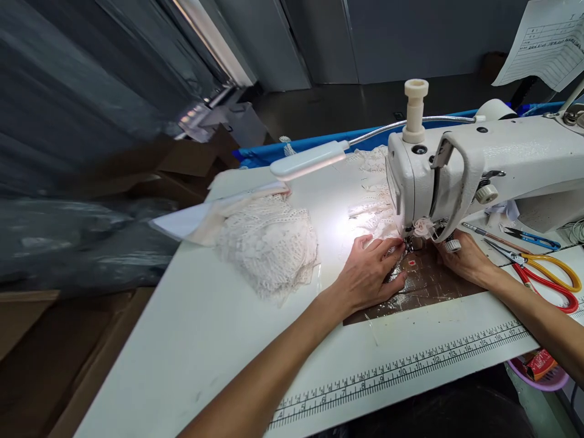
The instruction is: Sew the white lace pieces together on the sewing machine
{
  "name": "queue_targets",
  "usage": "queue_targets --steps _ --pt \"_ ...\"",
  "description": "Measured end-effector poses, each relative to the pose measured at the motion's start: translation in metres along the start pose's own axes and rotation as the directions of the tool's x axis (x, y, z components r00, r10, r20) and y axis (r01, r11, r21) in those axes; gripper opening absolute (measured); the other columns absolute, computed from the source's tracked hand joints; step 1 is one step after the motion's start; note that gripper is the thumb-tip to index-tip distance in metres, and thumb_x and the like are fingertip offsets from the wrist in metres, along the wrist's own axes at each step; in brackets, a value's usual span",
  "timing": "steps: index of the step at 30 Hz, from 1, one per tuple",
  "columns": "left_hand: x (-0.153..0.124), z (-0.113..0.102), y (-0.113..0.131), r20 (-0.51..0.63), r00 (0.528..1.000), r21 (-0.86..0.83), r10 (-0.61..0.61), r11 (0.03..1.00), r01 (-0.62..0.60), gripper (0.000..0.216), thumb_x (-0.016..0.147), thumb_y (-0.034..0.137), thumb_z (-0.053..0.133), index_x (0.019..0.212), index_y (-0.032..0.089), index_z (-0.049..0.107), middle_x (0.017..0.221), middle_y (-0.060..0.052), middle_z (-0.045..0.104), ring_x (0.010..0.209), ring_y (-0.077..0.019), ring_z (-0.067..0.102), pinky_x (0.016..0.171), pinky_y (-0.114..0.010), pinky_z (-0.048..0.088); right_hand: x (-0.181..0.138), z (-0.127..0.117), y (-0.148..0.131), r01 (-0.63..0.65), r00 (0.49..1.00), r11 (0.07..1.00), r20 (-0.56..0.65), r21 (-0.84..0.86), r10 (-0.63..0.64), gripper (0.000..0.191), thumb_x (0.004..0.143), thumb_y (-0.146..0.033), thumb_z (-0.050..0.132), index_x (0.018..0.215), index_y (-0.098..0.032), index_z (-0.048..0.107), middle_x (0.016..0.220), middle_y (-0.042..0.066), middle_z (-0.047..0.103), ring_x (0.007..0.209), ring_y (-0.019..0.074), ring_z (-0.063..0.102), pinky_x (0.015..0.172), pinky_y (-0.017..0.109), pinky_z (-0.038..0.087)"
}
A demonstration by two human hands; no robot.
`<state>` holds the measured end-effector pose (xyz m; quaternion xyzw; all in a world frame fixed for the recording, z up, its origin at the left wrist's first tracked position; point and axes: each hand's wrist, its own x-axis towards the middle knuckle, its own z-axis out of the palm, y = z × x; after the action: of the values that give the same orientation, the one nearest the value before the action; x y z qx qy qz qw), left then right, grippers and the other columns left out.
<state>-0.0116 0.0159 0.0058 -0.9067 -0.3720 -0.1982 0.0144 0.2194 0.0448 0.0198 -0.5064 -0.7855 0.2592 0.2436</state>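
My left hand (370,272) rests at the left of the presser foot (413,244) of a white sewing machine (506,152). Its fingers are stretched out and touch the edge of pale lace fabric (376,210), while the thumb lies apart on a brown sheet (426,283). To the right of the foot is my right hand (463,260); the machine head and knob hide its fingertips, so its grip cannot be made out. Lace runs back from the needle area across the lit tabletop. A pile of white lace pieces (269,243) lies farther left.
Red-and-yellow-handled scissors (542,274) and blue thread snips (533,237) lie right of my right hand. A lamp (310,160) reaches over the white table (219,340). A printed ruler (401,372) follows the front edge. Cardboard boxes (109,347) stand left; a pink basket (542,374) sits below.
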Motion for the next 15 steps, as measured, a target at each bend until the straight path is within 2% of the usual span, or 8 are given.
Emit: queue_targets --steps 3,5,8,10,13,15 --pt "0.000 -0.002 0.000 0.052 0.998 -0.020 -0.029 0.999 0.030 0.040 0.096 0.038 0.042 0.124 0.014 0.057 0.123 -0.014 0.061 0.100 -0.0253 0.060 0.096 -0.053 0.040 -0.007 -0.005 -0.008 0.037 0.999 0.998 0.015 0.048 -0.038 0.029 0.091 -0.045 0.045 0.080 -0.019 0.055 0.086 0.009 0.065 0.072 0.0186 0.060 0.063 0.030 0.048" --pt "0.000 -0.002 0.001 0.076 0.996 -0.030 -0.044 0.998 0.046 0.039 0.097 0.037 0.041 0.127 0.016 0.055 0.125 -0.014 0.059 0.105 -0.0260 0.059 0.100 -0.055 0.038 -0.013 -0.008 -0.011 0.027 0.999 0.997 0.019 0.072 -0.029 0.030 0.089 -0.049 0.051 0.088 -0.019 0.056 0.091 0.009 0.064 0.073 0.0188 0.061 0.066 0.031 0.050" --pt "0.001 0.000 0.003 0.078 0.994 -0.030 -0.075 0.997 0.077 0.038 0.099 0.035 0.037 0.127 0.015 0.054 0.124 -0.015 0.059 0.112 -0.0271 0.056 0.106 -0.057 0.032 -0.017 -0.009 -0.009 0.016 1.000 0.997 -0.014 0.075 -0.015 0.023 0.089 -0.039 0.051 0.097 -0.018 0.057 0.089 0.008 0.063 0.074 0.0193 0.062 0.065 0.031 0.051" --pt "0.002 0.001 0.003 0.076 0.986 -0.019 -0.149 0.988 0.151 0.037 0.101 0.035 0.034 0.124 0.015 0.055 0.120 -0.015 0.059 0.115 -0.0286 0.053 0.107 -0.057 0.031 -0.018 -0.010 -0.006 0.040 0.999 0.998 -0.009 0.048 -0.039 0.019 0.090 -0.032 0.049 0.098 -0.018 0.058 0.092 0.008 0.064 0.079 0.0199 0.063 0.067 0.031 0.052" --pt "0.009 0.002 -0.005 0.116 0.960 -0.016 -0.257 0.965 0.260 0.035 0.101 0.029 0.030 0.117 0.016 0.059 0.114 -0.014 0.061 0.117 -0.0303 0.052 0.105 -0.059 0.032 -0.020 -0.015 -0.008 0.144 0.987 0.990 0.079 -0.017 -0.142 0.017 0.091 -0.026 0.048 0.092 -0.017 0.063 0.099 0.011 0.065 0.085 0.0210 0.064 0.075 0.033 0.053" --pt "0.019 0.000 -0.016 0.169 0.958 -0.056 -0.231 0.968 0.243 0.033 0.100 0.025 0.032 0.109 0.017 0.063 0.110 -0.013 0.062 0.115 -0.0298 0.053 0.104 -0.057 0.033 -0.025 -0.022 -0.016 0.242 0.960 0.970 0.151 -0.035 -0.234 0.021 0.093 -0.025 0.047 0.094 -0.017 0.066 0.097 0.011 0.067 0.085 0.0213 0.065 0.078 0.035 0.053"
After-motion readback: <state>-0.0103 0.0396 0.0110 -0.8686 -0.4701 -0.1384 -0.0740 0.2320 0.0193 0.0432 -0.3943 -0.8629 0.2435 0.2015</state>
